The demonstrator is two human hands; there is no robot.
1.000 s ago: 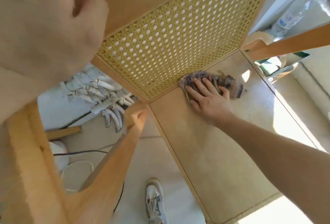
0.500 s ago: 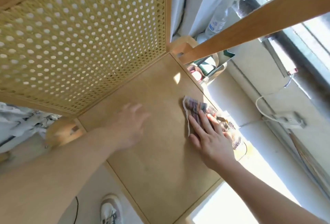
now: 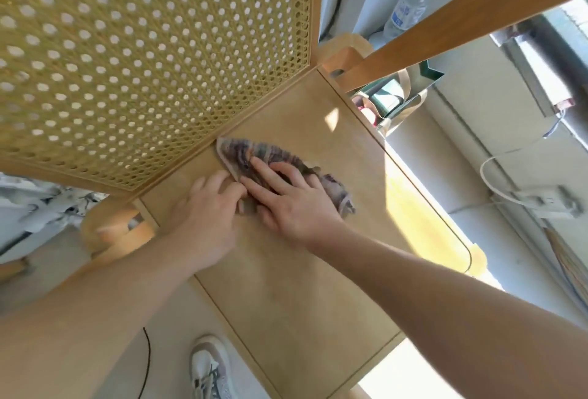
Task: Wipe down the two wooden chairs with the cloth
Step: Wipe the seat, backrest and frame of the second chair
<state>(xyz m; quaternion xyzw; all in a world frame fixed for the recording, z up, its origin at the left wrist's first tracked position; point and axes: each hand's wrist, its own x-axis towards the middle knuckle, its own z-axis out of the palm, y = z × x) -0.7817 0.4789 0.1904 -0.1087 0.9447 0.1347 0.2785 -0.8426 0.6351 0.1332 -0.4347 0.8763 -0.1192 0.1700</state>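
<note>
"Where does the cloth lie?"

"Flat on the seat, one end tucked against the cane backrest. Its long axis slants away from there toward the sunlit side edge."

"Which hand has it?"

"The right hand lies on top, fingers straight and spread, pressing down. The left hand sits just beside it, its fingertips at the cloth's near edge. Whether they pinch it is impossible to tell."

Cloth on chair seat
</note>
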